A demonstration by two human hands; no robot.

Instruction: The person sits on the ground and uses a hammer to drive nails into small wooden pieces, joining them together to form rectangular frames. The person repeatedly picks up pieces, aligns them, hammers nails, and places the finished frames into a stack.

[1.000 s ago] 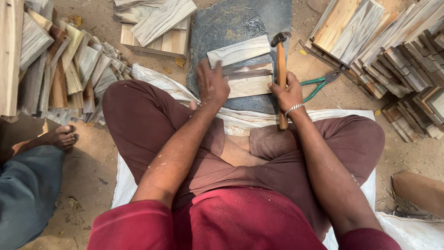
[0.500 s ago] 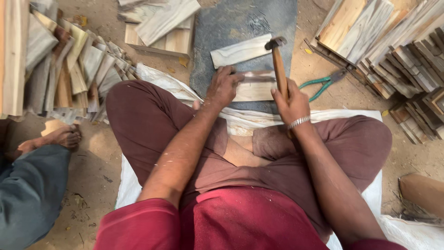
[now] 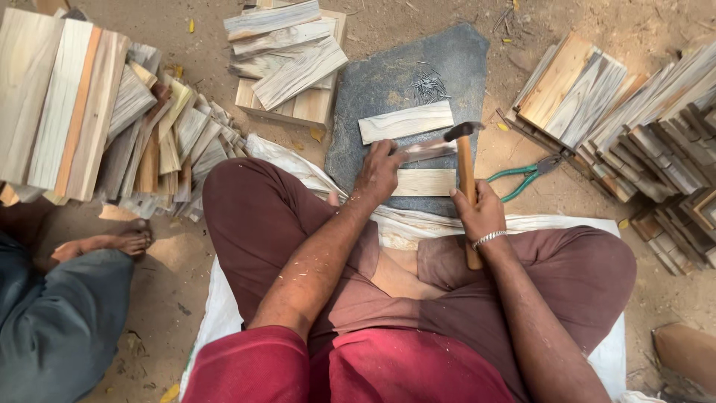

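Observation:
I sit cross-legged on a white sheet [image 3: 582, 225] behind a flat grey stone slab [image 3: 388, 89]. My left hand [image 3: 379, 174] presses down on a small wooden slat [image 3: 425, 182] lying on the slab, with a darker slat [image 3: 425, 151] under its fingertips. Another pale slat [image 3: 406, 122] lies just beyond. My right hand [image 3: 479, 215] grips the wooden handle of a hammer [image 3: 465, 160], whose metal head is raised over the slats. A small heap of thin nails [image 3: 429, 86] rests on the slab's far side.
Green-handled pliers [image 3: 526, 176] lie on the dirt right of the slab. Stacks of wooden slats stand at left [image 3: 89, 119], at top centre [image 3: 287, 60] and at right [image 3: 626, 112]. Another person's bare foot [image 3: 104, 242] and grey trouser leg [image 3: 52, 321] are at lower left.
The hammer has lifted off the slats and its head has tilted up. My left hand has shifted slightly along the slats. The view has moved a little lower.

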